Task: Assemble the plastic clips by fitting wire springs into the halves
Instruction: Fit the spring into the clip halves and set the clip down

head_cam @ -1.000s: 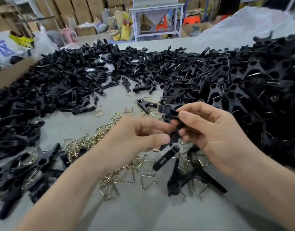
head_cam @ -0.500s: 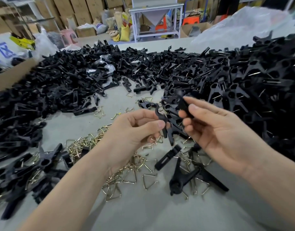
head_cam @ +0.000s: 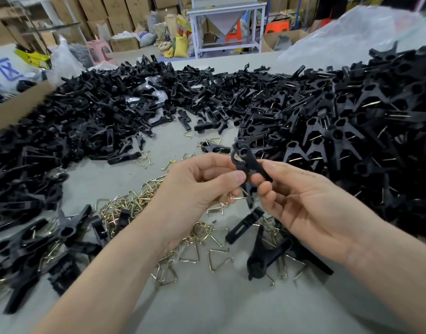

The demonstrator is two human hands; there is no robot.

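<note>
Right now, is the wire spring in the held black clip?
Partly in: golden wire spring shows at the head of the black plastic clip; fully seated, cannot tell.

1. A big heap of clip halves [head_cam: 86,121] lies on the surface [head_cam: 207,309], at the left and across the back.
2. A big heap of whole clips [head_cam: 351,131] lies on the right.
3. The wire springs [head_cam: 135,203] lie in the gap between the two heaps, near the front.
4. The left hand [head_cam: 195,189] and the right hand [head_cam: 310,208] are side by side above the springs. Their fingers [head_cam: 235,177] pinch one clip [head_cam: 249,162] between them.
5. A cardboard box [head_cam: 19,104] sits at the far left.
6. A plastic bag [head_cam: 351,32] lies behind the right heap.
</note>
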